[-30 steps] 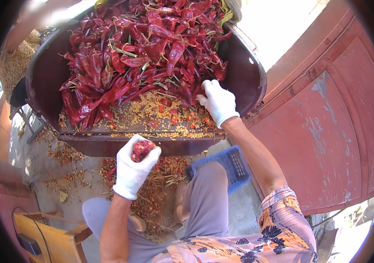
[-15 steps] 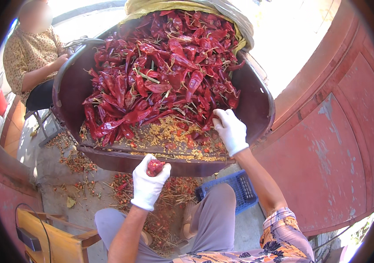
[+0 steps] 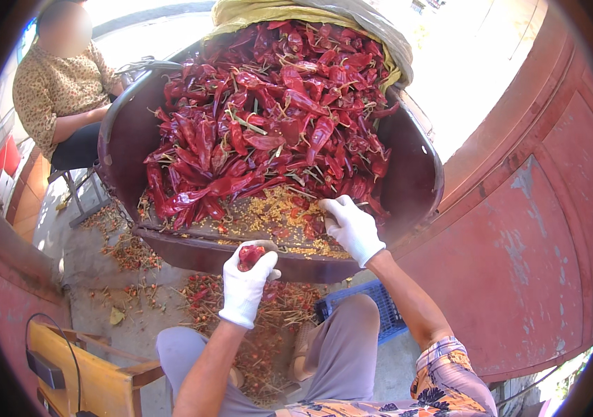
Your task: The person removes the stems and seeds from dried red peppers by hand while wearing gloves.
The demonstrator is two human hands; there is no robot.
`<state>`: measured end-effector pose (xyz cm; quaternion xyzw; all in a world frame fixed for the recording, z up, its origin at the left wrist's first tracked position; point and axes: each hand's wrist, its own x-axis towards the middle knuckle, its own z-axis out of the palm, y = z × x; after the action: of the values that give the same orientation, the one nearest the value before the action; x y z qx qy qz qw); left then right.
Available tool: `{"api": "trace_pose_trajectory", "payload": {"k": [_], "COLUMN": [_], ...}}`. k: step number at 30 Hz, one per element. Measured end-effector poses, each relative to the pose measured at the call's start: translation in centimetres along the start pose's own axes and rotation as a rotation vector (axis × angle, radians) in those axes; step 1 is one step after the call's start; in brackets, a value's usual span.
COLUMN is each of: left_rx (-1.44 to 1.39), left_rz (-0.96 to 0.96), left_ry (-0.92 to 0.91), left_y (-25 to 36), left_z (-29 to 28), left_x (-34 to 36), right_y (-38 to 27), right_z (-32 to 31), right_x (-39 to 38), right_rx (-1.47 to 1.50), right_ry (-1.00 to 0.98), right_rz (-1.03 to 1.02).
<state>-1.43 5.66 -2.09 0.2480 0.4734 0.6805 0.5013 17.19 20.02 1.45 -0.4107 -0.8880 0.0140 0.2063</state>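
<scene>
A big dark metal basin (image 3: 418,181) is heaped with dried red chillies (image 3: 268,118), with loose yellow seeds (image 3: 268,215) spread along its near side. My left hand (image 3: 246,286), in a white glove, is closed around a red chilli piece (image 3: 250,256) just above the basin's near rim. My right hand (image 3: 352,226), also gloved, rests fingers down on the seeds and chillies inside the basin at the near right.
Another person in a patterned top (image 3: 56,87) sits at the far left beside the basin. Chilli scraps (image 3: 261,326) litter the ground between my knees. A blue crate (image 3: 380,306) lies under my right arm, a wooden chair (image 3: 81,375) at lower left, a red metal door (image 3: 519,243) to the right.
The view has swung left, bringing the seated person into sight. My left hand has risen slightly toward the rim with the chilli piece; my right hand stays in the basin.
</scene>
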Motion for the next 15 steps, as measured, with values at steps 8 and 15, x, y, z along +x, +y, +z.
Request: {"api": "trace_pose_trajectory", "payload": {"k": [8,15], "left_rx": [0.004,0.028], "left_rz": [-0.031,0.136], "left_ry": [-0.026,-0.171], "left_y": [-0.2,-0.7], "left_z": [0.5,0.3], "left_x": [0.1,0.0], "right_y": [-0.1,-4.9], "right_z": [-0.2,-0.7], "right_x": [-0.6,-1.1], "right_rx": [0.091,0.548], "right_ry": [0.008,0.108], "right_rz": [-0.054,-0.048]}}
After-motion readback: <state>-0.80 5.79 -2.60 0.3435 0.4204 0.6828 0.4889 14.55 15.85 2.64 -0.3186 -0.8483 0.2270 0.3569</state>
